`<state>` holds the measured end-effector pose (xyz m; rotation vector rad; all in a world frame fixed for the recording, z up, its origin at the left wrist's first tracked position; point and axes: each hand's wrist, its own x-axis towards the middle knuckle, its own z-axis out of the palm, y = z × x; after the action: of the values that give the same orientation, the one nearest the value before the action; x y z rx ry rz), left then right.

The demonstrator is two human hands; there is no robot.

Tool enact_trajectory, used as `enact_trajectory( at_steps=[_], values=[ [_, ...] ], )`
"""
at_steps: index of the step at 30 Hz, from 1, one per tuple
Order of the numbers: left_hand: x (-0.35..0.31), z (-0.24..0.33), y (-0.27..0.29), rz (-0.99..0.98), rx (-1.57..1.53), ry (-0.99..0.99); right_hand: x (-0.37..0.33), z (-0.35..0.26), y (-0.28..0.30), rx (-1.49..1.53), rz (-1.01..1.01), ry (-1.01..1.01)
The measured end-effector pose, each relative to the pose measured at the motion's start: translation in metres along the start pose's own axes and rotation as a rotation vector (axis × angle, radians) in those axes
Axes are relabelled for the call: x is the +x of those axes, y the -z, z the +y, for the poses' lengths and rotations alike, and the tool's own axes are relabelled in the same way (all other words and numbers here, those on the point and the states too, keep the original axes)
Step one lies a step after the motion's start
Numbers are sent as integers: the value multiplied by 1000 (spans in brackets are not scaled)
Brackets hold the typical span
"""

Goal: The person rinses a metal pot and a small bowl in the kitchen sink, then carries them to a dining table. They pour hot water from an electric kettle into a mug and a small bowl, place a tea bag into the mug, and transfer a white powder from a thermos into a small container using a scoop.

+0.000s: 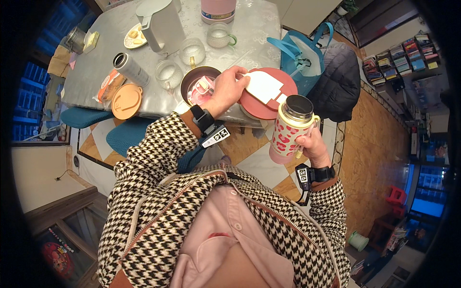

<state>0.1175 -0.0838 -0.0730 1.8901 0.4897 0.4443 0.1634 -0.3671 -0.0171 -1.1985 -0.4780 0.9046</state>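
Note:
My right hand (312, 144) is wrapped round a cream insulated bottle (288, 132) with pink spots and a pink base. Its mouth is uncovered and faces up, just off the table's front edge. My left hand (228, 89) reaches over the table, thumb and fingers closed at the left edge of a flat white piece (264, 86) with a narrower end. That piece lies over a red round disc (289, 85), its narrow end close to the bottle's rim. Left of this hand, a brown bowl (186, 81) holds a pink and clear part (201, 87), partly hidden by the hand.
On the table (254, 29) are several glass mugs, a white pitcher (161, 26), a grey tumbler (132, 69), an orange round lid (127, 101) and a plate of food (135, 36). A blue bag (302, 60) and dark jacket (338, 79) stand at right. Teal chairs (127, 137) sit at the front edge.

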Motion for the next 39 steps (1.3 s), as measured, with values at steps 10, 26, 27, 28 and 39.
enact_trajectory(
  at_steps=[10,26,27,28,39],
  values=[
    [22,0,-3,-174,-1,315,23,2,7,-109,-55,-5],
    [24,47,35,-348,-448,446,53,15,37,24,-74,-20],
    [26,47,37,-390,-438,455,53,16,38,45,-78,-24],
    [27,46,38,-397,-406,464,53,16,39,66,-82,-28],
    [29,45,10,-348,-73,335,60,18,37,-11,-158,-41]
  ],
)
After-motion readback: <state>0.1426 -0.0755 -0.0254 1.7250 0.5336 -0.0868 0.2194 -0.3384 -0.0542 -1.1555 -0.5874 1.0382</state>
